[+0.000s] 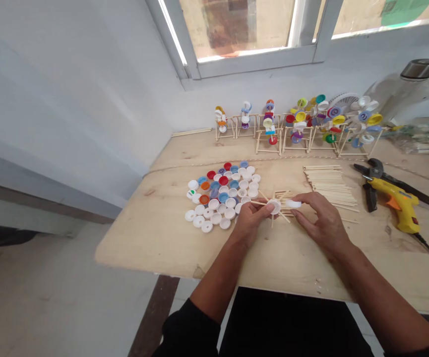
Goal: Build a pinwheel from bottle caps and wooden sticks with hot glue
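Note:
My left hand [250,217] is closed on a white bottle cap [274,206] from which several thin wooden sticks stick out like spokes. My right hand [320,220] pinches a second white cap [293,204] right beside the end of one spoke. Both hands hover just above the plywood tabletop [169,233]. A heap of loose caps [223,196], white, blue, red and orange, lies just left of my left hand.
A stack of wooden sticks [329,183] lies beyond my right hand. A yellow glue gun [398,203] and black pliers [372,171] rest to the right. Several finished stick-and-cap wheels [303,126] stand in a row along the back wall under the window.

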A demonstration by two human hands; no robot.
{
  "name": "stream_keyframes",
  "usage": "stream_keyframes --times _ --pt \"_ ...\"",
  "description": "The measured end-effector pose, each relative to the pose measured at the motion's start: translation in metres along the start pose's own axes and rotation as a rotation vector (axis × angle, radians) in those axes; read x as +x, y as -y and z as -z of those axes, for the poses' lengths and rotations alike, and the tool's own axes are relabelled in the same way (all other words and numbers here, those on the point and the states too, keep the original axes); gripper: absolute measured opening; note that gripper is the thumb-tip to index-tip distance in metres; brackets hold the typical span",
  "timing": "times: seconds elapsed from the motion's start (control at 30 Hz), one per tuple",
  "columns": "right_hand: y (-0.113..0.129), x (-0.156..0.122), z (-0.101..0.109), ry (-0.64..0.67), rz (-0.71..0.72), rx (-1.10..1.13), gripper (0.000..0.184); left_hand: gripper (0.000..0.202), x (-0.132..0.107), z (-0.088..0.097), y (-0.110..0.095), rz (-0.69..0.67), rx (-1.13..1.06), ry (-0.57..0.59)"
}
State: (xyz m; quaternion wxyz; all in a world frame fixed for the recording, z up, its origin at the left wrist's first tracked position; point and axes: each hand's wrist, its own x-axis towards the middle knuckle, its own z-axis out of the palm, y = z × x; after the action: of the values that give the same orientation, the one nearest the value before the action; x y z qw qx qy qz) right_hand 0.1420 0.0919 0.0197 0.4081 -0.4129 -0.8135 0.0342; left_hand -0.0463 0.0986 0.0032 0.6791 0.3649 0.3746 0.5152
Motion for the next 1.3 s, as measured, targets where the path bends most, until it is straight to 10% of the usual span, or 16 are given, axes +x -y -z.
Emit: stream_keyframes --times 1.3 --pt "-0.0033 -0.0006 -0.0023 0.092 0.082 -0.041 0.013 0.028 0.0032 0.0018 0.0039 -0.011 -0.026 0.020"
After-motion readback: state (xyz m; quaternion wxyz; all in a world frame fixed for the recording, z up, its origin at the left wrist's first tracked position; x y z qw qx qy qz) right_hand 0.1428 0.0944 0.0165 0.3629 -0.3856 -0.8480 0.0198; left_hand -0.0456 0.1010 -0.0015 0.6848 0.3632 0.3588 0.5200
